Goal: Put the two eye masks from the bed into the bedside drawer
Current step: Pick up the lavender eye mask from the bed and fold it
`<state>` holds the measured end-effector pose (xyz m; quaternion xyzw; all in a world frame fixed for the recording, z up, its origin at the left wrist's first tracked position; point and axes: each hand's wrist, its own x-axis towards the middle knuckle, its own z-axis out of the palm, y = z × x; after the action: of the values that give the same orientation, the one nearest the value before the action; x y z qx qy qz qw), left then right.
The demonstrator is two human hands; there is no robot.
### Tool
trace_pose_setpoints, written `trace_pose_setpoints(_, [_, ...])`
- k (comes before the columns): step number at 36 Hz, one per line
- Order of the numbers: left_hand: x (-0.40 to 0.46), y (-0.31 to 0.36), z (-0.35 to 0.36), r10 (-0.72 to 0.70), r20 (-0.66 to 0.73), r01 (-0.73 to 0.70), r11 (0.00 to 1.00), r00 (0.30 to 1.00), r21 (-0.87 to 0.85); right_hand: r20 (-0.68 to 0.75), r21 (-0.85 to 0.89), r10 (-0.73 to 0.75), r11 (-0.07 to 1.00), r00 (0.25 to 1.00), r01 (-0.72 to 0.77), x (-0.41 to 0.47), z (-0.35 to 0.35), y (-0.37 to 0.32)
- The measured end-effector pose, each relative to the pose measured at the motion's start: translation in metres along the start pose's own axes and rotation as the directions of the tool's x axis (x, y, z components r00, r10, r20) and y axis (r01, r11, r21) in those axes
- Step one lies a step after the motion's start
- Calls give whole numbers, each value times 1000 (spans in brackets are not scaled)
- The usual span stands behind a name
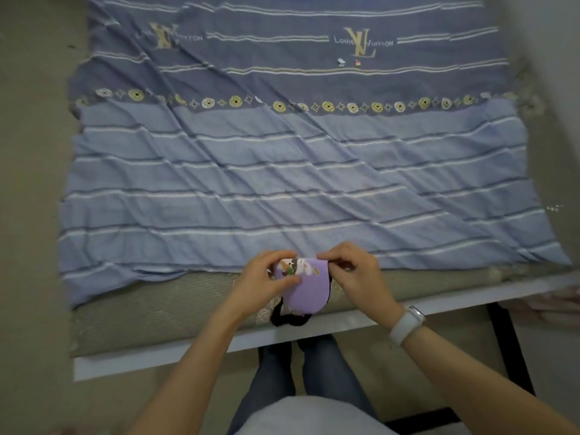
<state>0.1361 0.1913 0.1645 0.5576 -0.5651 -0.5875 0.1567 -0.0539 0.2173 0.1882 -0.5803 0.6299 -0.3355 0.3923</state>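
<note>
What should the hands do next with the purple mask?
Probably lift the purple eye mask clear of the bed edge: both the left hand and right hand already hold it, its black strap dangles, and no drawer is in view.

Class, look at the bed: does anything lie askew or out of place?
Yes. The striped sheet lies wrinkled and crooked, baring the mat at the near edge. Two small scraps sit near its far end.

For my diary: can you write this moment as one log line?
left hand: holds purple eye mask | right hand: holds it too | place: bed edge | drawer: unseen
</note>
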Motion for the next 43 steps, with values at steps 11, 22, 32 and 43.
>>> trace_pose_setpoints(11, [-23,-3,-16,-164,-76,116,894,984,-432,222,297,378,852,899,-432,-9,21,-25])
trace_pose_setpoints(22, [-44,-7,-22,-248,-9,197,788,969,-583,195,106,327,930,925,-352,-12,50,-43])
trace_pose_setpoints(32, [-52,-6,-25,-350,-205,155,768,914,-621,140,177,264,942,954,-286,-27,58,-50])
trace_pose_setpoints(43, [-63,4,-8,-351,-477,77,861,805,-503,175,222,340,901,924,-373,-30,57,-51])
